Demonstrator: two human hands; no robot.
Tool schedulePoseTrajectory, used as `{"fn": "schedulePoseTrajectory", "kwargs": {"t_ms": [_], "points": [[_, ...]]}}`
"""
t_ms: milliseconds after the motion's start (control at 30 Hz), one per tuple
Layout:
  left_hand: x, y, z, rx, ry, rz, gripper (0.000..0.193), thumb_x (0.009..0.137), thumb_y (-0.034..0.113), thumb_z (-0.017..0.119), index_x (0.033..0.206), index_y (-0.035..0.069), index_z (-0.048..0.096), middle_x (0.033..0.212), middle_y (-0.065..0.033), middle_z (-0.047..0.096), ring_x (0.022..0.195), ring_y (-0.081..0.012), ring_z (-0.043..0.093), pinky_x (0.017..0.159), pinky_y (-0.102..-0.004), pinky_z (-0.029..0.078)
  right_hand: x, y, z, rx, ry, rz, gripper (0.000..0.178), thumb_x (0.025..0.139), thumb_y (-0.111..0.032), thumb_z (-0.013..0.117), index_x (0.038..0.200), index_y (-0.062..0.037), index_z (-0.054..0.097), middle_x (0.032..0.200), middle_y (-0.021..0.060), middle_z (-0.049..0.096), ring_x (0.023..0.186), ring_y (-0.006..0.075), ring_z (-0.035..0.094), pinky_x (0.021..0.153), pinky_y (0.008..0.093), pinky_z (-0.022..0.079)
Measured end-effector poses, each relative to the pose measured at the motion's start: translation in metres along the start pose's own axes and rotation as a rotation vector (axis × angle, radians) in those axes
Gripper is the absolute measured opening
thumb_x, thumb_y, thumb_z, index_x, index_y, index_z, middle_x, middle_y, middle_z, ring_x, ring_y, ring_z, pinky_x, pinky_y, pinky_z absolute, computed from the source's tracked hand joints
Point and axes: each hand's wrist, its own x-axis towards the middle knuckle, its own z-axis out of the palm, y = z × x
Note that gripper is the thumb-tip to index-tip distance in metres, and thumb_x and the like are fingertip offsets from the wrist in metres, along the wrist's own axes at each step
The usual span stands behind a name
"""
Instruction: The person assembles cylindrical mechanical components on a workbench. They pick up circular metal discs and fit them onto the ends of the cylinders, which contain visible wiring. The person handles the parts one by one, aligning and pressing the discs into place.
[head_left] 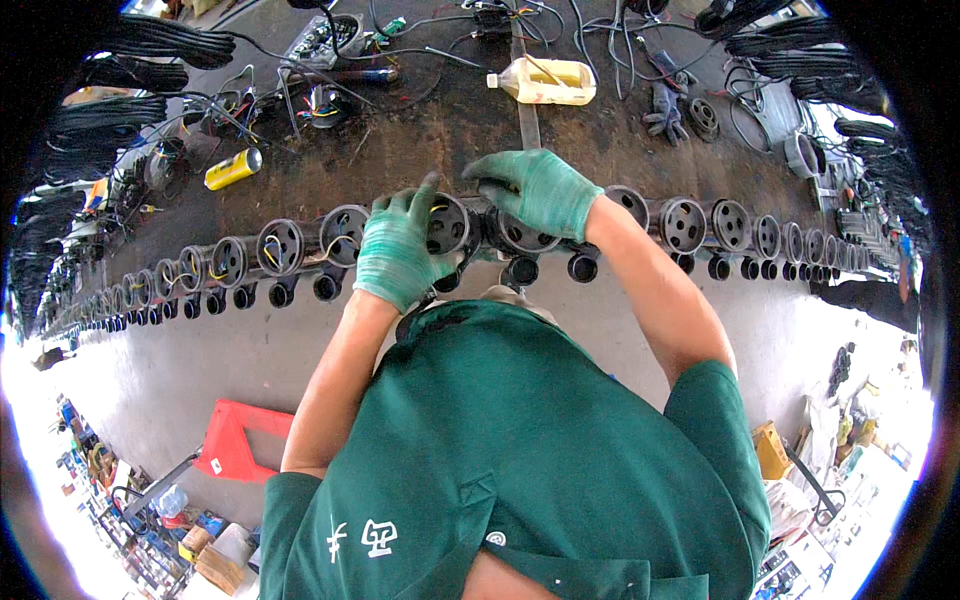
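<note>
The left hand (403,245), in a green knit glove, sits near the middle of the frame against the left side of a round black housing with holes in its face (447,228); the fingers curve around its rim, probably to steady it, though whether they grip it I cannot tell. The right hand (540,192), gloved alike, reaches in from the right with fingers loosely bent and parted from the thumb, nothing visible between them. It partly covers the neighbouring round black housing (520,238); contact is unclear.

Similar housings line the near edge of the dark, stained tabletop (400,150) across the frame, seemingly for easy reach. A clear plastic bottle of yellowish liquid (550,80) lies on its side at upper centre, and a yellow cylindrical can (233,169) at upper left, both apart from the row.
</note>
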Motion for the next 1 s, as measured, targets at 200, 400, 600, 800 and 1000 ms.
{"fn": "schedulePoseTrajectory", "kwargs": {"t_ms": [200, 400, 600, 800, 1000], "points": [[0.021, 0.029, -0.039, 0.199, -0.384, -0.063, 0.094, 0.065, 0.038, 0.094, 0.149, 0.021, 0.055, 0.131, -0.0225, 0.060, 0.116, -0.0435, 0.062, 0.097, -0.0509, 0.055, -0.036, 0.000, -0.002, 0.103, 0.160, 0.089, 0.033, 0.093, -0.016, 0.068, 0.125, -0.0075, 0.070, 0.111, 0.0202, 0.073, 0.102, 0.0397, 0.071, 0.090, 0.0444, 0.057], [0.039, 0.034, -0.037, 0.328, -0.506, -0.003, 0.093, 0.065, 0.042, 0.093, 0.148, 0.024, 0.055, 0.131, -0.0236, 0.059, 0.113, -0.0431, 0.067, 0.094, -0.0514, 0.058, -0.071, -0.015, -0.030, 0.114, 0.337, 0.255, 0.027, 0.093, -0.013, 0.070, 0.119, -0.0055, 0.074, 0.107, 0.0207, 0.074, 0.092, 0.0371, 0.074, 0.080, 0.0409, 0.059], [0.035, 0.029, -0.033, 0.372, -0.490, 0.029, 0.101, 0.065, 0.045, 0.094, 0.153, 0.024, 0.050, 0.133, -0.0231, 0.058, 0.115, -0.0425, 0.066, 0.094, -0.0511, 0.058, -0.112, -0.008, -0.030, 0.101, 0.473, 0.298, 0.028, 0.093, -0.014, 0.071, 0.119, -0.0014, 0.073, 0.108, 0.0222, 0.074, 0.095, 0.0377, 0.074, 0.081, 0.0404, 0.059], [0.041, 0.055, -0.030, 0.337, -0.215, 0.215, 0.116, 0.061, 0.048, 0.094, 0.160, 0.025, 0.038, 0.162, -0.0174, 0.040, 0.148, -0.0409, 0.038, 0.120, -0.0552, 0.034, -0.145, -0.009, -0.012, 0.193, 0.453, 0.420, 0.028, 0.093, -0.015, 0.071, 0.120, -0.0050, 0.074, 0.111, 0.0213, 0.074, 0.102, 0.0382, 0.073, 0.086, 0.0417, 0.059], [0.065, 0.096, 0.016, 0.339, -0.368, 0.415, 0.109, 0.062, 0.047, 0.093, 0.157, 0.026, 0.043, 0.156, -0.0161, 0.048, 0.142, -0.0375, 0.047, 0.119, -0.0593, 0.034, -0.154, -0.002, -0.003, 0.308, 0.396, 0.404, 0.032, 0.092, -0.013, 0.072, 0.123, -0.0080, 0.073, 0.113, 0.0196, 0.074, 0.103, 0.0376, 0.073, 0.086, 0.0421, 0.059]]}}
